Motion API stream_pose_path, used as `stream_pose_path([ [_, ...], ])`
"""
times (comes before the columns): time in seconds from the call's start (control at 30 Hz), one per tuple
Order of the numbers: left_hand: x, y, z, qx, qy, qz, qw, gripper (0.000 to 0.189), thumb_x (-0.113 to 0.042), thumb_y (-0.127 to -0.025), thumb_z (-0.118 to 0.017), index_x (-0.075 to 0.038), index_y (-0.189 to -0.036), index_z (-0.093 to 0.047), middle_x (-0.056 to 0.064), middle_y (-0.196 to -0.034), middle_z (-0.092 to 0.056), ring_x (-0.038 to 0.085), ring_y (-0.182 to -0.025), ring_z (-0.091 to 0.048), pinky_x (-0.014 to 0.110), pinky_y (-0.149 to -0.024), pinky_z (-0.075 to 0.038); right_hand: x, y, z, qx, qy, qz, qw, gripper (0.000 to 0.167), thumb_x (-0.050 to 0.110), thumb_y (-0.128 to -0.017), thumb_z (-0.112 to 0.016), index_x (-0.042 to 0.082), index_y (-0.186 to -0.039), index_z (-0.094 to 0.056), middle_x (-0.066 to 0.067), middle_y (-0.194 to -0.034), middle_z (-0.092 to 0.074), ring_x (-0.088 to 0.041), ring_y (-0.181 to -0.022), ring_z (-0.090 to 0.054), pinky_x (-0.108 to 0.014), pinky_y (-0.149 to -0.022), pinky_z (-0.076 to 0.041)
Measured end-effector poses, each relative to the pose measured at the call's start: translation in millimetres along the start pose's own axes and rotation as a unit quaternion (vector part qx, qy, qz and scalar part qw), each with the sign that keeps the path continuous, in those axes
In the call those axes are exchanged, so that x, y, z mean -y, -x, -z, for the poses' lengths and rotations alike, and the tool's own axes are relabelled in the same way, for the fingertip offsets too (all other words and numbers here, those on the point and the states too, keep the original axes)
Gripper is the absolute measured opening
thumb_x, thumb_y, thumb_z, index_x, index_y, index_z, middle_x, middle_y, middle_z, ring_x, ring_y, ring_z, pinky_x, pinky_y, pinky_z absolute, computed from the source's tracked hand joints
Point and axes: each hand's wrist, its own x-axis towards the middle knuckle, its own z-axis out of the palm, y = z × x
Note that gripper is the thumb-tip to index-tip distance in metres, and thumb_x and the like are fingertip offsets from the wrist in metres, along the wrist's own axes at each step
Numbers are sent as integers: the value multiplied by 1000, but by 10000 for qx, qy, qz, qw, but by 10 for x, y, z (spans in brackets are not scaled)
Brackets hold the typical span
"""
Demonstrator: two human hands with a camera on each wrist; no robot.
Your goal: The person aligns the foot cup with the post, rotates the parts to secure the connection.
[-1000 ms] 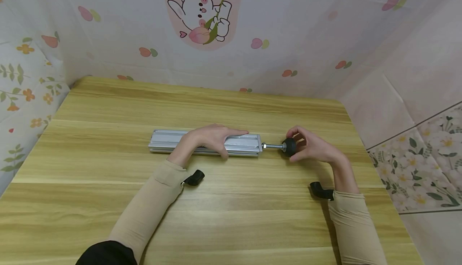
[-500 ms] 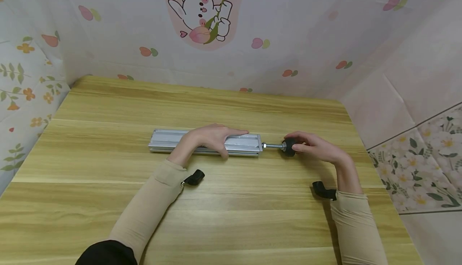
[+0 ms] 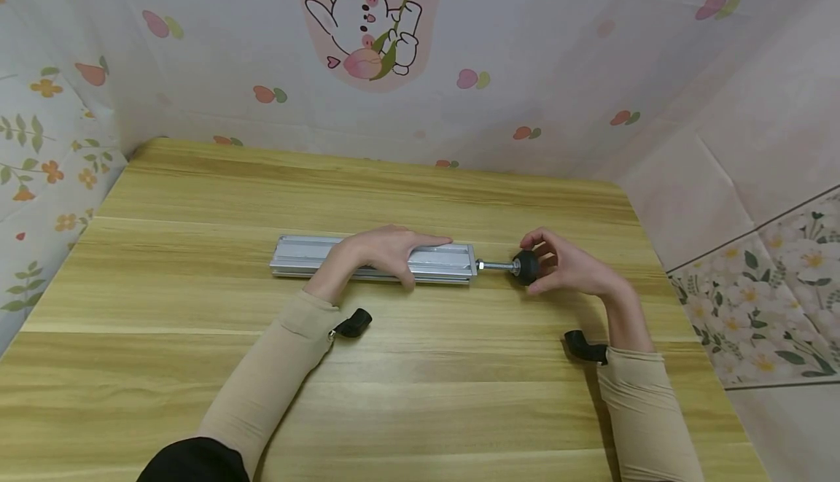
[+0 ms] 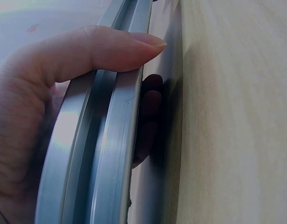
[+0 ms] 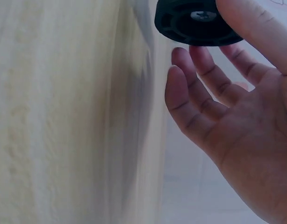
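Observation:
A silver grooved aluminium profile point(image 3: 303, 251) lies lengthwise across the wooden table. My left hand point(image 3: 383, 252) grips it near its right half; in the left wrist view the thumb point(image 4: 129, 49) crosses the profile while the other fingers wrap its far side. A threaded rod point(image 3: 500, 266) with a nut sticks out from the profile's right end and ends in a round black levelling foot point(image 3: 524, 268). Around this foot curl the thumb and fingers of my right hand point(image 3: 574, 272). The right wrist view shows the foot's ribbed underside point(image 5: 181, 29), a screw head in its middle, with thumb and fingertips at its rim.
Both forearms wear beige sleeves, each with a small black camera mount, at the left wrist point(image 3: 354, 324) and right wrist point(image 3: 582, 347). Printed curtains point(image 3: 420, 125) stand behind the table and along its sides.
My right hand's fingers were spread round the foot, closed together farther round it half a second ago, and are spread again now. The left hand and profile have stayed still.

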Motion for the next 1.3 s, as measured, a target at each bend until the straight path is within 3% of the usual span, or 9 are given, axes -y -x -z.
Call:
stream_pose_path([
  [0.2, 6, -2, -2, 2, 37, -11, 10000, 107, -16, -68, -77, -37, -163, -29, -2, -134, -57, 11, -58, -27, 29, -59, -31, 16, 6, -2, -55, 214, 26, 9998, 66, 11, -81, -86, 2, -135, -48, -18, -135, -53, -27, -116, -58, -25, -92, -54],
  [0.43, -1, 0, 6, -14, 52, -22, 10000, 108, -16, -68, -77, -36, -162, -30, -3, -135, -57, 11, -59, -27, 29, -60, -32, 24, 63, 37, 111, 566, 37, 9983, 45, 18, -100, -66, 4, -141, -53, -15, -128, -62, -16, -104, -60, -24, -86, -50],
  [0.8, -11, 1, 8, -2, -13, -11, 10000, 108, -16, -68, -78, -37, -162, -30, -6, -140, -56, 11, -60, -29, 28, -62, -34, 18, 75, 73, 328, 576, -97, 9978, 43, 26, -109, -49, 6, -147, -51, -16, -141, -60, -12, -105, -64, -25, -94, -51],
  [0.93, -15, 4, 8, 20, -12, 2, 10000, 108, -15, -69, -78, -38, -162, -30, -5, -139, -56, 11, -60, -28, 28, -61, -33, 25, 78, 62, 316, 441, -59, 9985, 48, 22, -104, -59, 6, -148, -48, -16, -145, -56, -19, -114, -61, -25, -95, -51],
  [1.1, -7, -3, 4, 17, -16, -25, 10000, 107, -15, -69, -77, -37, -162, -30, -4, -135, -58, 11, -60, -26, 29, -61, -32, 39, 43, 21, 181, 75, -74, 9998, 72, 13, -84, -84, 4, -143, -43, -17, -143, -48, -31, -120, -55, -30, -95, -53],
  [1.3, -5, -3, 3, -1, -9, -27, 10000, 107, -15, -68, -76, -36, -162, -30, -4, -134, -58, 11, -60, -26, 29, -61, -31, 42, 6, -23, 32, 132, -114, 9998, 74, 12, -77, -90, 4, -135, -45, -17, -134, -50, -32, -116, -56, -31, -93, -55],
])
